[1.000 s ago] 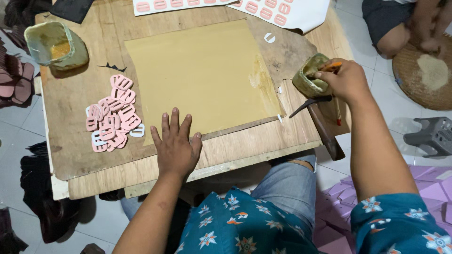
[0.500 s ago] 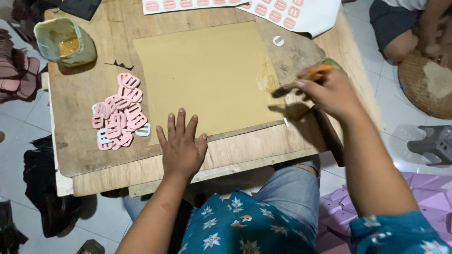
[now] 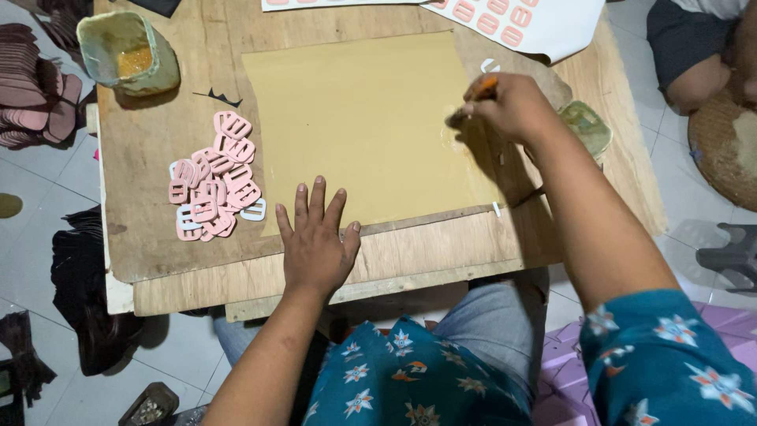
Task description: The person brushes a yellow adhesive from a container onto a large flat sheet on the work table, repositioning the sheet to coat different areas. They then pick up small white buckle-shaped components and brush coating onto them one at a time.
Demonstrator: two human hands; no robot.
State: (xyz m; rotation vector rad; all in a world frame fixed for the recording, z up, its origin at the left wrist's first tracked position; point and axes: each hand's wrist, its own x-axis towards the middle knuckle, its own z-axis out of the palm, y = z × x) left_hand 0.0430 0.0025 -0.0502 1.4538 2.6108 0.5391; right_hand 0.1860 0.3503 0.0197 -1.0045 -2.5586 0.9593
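Note:
A tan sheet [image 3: 363,118] lies flat on a wooden board [image 3: 181,252]. My left hand [image 3: 315,241] rests palm down with fingers spread on the sheet's near edge. My right hand [image 3: 512,106] grips a brush [image 3: 471,99] with an orange handle, its bristles touching the sheet near the right edge, where a wet patch shines. A small glue pot [image 3: 587,126] sits just right of that hand, partly hidden by my forearm. A heap of pink buckle-shaped cutouts [image 3: 213,177] lies left of the sheet.
A greenish tub with orange glue [image 3: 126,51] stands at the board's far left corner. White sheets with pink cutouts [image 3: 520,24] lie at the far edge. Pink pieces are stacked on the floor at left [image 3: 27,95]. Another person sits at top right [image 3: 702,55].
My right hand has lifted the brush from the glue pot and moved it left onto the tan sheet. My left hand has stayed flat on the sheet's near edge.

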